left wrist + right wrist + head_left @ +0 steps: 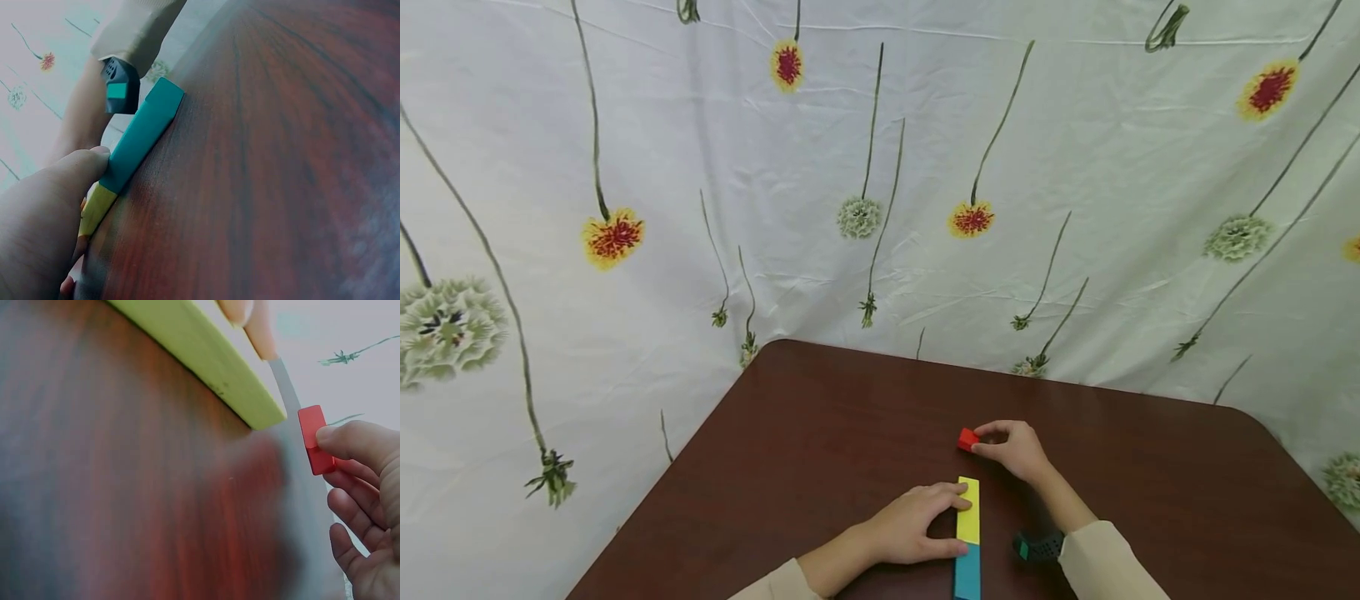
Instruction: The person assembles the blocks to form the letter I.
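Note:
A small red block [967, 439] is pinched between the thumb and fingers of my right hand [1013, 447], over the far part of the table. In the right wrist view the thumb presses the face of this red block [314, 439], and the other fingers are loosely bent. Nearer to me, a yellow block [968, 510] and a teal block [967, 571] lie end to end in a line. My left hand [916, 523] rests on them, with fingertips on the yellow block and the thumb on the teal block [142, 137] near the seam.
The dark brown wooden table [820, 433] has rounded far corners. Behind it hangs a pale curtain [925, 275] printed with flowers. A dark band with a green patch [1037, 547] sits at the right wrist, beside the block line.

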Available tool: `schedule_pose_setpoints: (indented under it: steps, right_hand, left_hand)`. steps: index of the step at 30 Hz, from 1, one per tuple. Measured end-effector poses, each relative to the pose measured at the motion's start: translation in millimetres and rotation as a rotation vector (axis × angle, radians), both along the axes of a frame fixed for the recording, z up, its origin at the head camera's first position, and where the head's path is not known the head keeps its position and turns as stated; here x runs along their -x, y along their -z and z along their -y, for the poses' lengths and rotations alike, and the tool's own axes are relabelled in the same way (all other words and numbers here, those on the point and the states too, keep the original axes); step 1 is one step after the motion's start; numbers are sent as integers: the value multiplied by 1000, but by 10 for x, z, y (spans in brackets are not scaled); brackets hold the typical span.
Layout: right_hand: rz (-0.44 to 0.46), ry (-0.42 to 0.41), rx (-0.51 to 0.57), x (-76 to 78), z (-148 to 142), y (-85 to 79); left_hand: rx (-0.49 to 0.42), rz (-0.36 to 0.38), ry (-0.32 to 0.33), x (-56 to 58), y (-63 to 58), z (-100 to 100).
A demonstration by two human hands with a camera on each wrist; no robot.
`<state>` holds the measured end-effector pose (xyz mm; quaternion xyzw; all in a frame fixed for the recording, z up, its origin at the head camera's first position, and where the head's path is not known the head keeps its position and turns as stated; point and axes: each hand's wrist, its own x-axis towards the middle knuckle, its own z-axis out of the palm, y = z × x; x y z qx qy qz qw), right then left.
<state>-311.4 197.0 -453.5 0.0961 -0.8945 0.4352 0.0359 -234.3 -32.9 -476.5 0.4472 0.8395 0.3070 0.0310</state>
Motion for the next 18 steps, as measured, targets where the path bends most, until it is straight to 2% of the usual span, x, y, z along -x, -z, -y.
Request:
schedule_pose_setpoints:
  steps: [18]
  right_hand:
    - [21,7,25,-176,-27,31]
  left_hand:
    - [-13,3,15,21,19,-12]
